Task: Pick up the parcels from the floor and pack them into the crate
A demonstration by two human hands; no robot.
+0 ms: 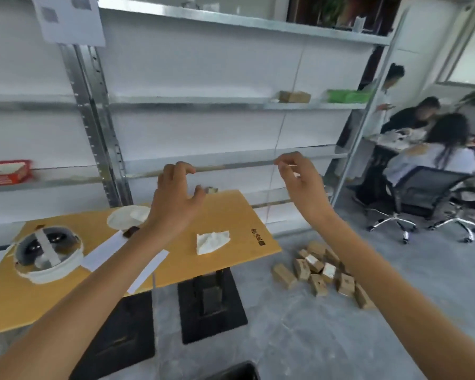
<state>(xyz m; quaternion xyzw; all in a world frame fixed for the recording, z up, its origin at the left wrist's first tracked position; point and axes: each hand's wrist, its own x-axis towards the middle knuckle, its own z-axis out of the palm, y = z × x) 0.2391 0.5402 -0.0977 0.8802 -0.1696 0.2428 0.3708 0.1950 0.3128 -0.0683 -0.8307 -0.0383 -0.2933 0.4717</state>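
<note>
Metal shelves (231,105): grey rack w/ white back panels, fills upper half of view; small brown box (294,96) and green item (346,96) on mid shelf at right, red tray (6,172) on a lower shelf at far left.
Floor (327,333): grey concrete, right and bottom of view.
Table (231,215): yellow-orange top on black base, left of centre, in front of shelves.
People: group seated at a desk far right, behind rack; black office chair (422,193) nearest.
Headset (48,249): dark, w/ white strap, on table's left part.
Parcels (324,270): loose pile of small brown cardboard boxes on floor, just right of table, under right forearm; none held.
Left hand (176,198): raised over table, fingers spread wide and curled, holding nothing.
Right hand (299,176): raised in front of shelves, thumb and fingers close together, narrow; can't tell if anything pinched.
Tissue (211,241): crumpled, white, on table's right part.
Paper strips (148,270): white, lying across table centre.
</note>
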